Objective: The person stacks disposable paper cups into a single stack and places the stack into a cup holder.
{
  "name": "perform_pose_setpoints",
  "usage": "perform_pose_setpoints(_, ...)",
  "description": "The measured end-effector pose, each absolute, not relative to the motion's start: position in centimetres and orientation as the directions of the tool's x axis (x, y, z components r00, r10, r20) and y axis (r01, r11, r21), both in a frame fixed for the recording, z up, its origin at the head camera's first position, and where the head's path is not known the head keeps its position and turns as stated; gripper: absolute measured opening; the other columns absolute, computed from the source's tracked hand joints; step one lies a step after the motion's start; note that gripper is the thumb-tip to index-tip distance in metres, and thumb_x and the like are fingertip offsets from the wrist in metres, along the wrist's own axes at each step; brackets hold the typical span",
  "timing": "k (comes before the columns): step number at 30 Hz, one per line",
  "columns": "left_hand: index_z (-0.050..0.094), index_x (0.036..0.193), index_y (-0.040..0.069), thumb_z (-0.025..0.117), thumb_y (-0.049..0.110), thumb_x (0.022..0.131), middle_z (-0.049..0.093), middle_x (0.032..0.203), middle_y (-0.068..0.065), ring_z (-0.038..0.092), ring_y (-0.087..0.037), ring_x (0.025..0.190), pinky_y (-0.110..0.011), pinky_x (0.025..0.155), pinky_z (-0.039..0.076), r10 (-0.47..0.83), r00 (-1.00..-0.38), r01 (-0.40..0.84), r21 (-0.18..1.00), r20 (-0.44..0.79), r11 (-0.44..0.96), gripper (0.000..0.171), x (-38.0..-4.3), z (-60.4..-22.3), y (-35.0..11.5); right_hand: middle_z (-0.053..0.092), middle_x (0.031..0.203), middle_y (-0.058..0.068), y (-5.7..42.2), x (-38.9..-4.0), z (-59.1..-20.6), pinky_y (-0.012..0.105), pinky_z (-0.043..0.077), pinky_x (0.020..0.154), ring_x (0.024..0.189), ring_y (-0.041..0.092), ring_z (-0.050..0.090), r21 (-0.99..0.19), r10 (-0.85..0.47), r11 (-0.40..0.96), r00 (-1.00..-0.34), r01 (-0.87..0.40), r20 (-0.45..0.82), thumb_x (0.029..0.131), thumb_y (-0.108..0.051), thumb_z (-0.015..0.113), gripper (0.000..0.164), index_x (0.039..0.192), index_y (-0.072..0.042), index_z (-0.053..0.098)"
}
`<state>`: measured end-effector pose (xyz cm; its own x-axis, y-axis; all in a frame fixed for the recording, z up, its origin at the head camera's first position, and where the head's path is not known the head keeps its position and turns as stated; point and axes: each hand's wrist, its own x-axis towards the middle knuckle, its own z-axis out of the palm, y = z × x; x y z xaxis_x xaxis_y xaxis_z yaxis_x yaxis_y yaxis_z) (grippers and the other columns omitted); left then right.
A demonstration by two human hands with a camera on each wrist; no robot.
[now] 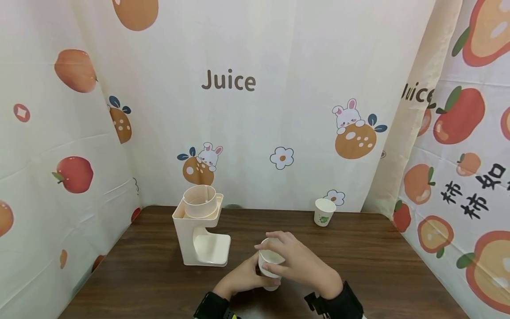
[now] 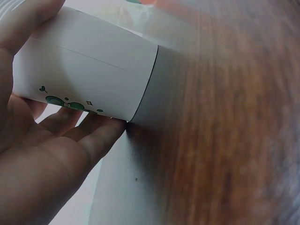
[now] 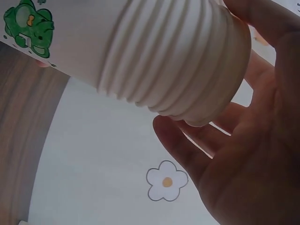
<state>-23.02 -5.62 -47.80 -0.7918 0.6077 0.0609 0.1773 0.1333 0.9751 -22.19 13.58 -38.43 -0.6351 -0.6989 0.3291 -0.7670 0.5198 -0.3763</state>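
Observation:
A stack of nested white paper cups (image 1: pixel 267 269) stands upright between my two hands near the front of the table. My left hand (image 1: pixel 244 277) grips its lower part, thumb on one side and fingers on the other. The right hand (image 1: pixel 304 263) spans the top, its thumb and fingers around the stacked rims (image 3: pixel 187 56). A green cartoon animal (image 3: pixel 30 28) is printed on the cup wall. In the left wrist view, the base of the bottom cup (image 2: pixel 89 61) is close to the tabletop (image 2: pixel 225 126).
Left of my hands stands a cream plastic stand (image 1: pixel 185 239) with a round tube (image 1: pixel 199 204) on top and a flat ledge (image 1: pixel 215 248) below. A single paper cup (image 1: pixel 323 216) stands at the back right. Fruit-printed curtains (image 1: pixel 247 119) hang behind and along both sides.

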Motion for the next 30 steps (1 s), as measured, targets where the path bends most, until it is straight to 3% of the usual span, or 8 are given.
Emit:
perform_pose_setpoints(17,0.036,0.137,0.031,0.071,0.029,0.083,0.054,0.125,0.002,0.054,-0.016,0.108,-0.036,0.088,0.047,0.622,-0.781,0.161,0.981,0.062,0.105,0.065,-23.13,-48.63,-5.63,0.044,0.136,-0.004,13.56,-22.13,-38.94,0.045,0.048,0.087,0.127,0.016,0.034,-0.419,-0.703,0.518,-0.650,-0.746,0.288,0.089,-0.040,0.061,0.038,0.125,-0.046,0.050)
perform_pose_setpoints(25,0.028,0.141,0.034,0.072,0.033,0.081,0.052,0.129,-0.001,0.052,-0.013,0.109,-0.042,0.091,0.044,0.598,-0.801,0.155,0.975,0.031,0.157,0.074,-23.23,-48.49,-5.65,0.042,0.138,-0.003,13.74,-22.21,-39.04,0.046,0.048,0.087,0.127,0.018,0.034,-0.419,-0.706,0.508,-0.643,-0.752,0.298,0.089,-0.040,0.061,0.041,0.127,-0.044,0.048)
perform_pose_setpoints(30,0.028,0.141,0.030,0.073,0.034,0.080,0.050,0.129,0.000,0.051,-0.013,0.109,-0.042,0.090,0.045,0.587,-0.810,0.147,0.975,0.020,0.169,0.075,-23.27,-48.42,-5.63,0.041,0.140,-0.003,14.19,-22.31,-39.07,0.044,0.048,0.088,0.126,0.018,0.036,-0.405,-0.701,0.530,-0.653,-0.745,0.286,0.088,-0.042,0.062,0.048,0.133,-0.039,0.044)
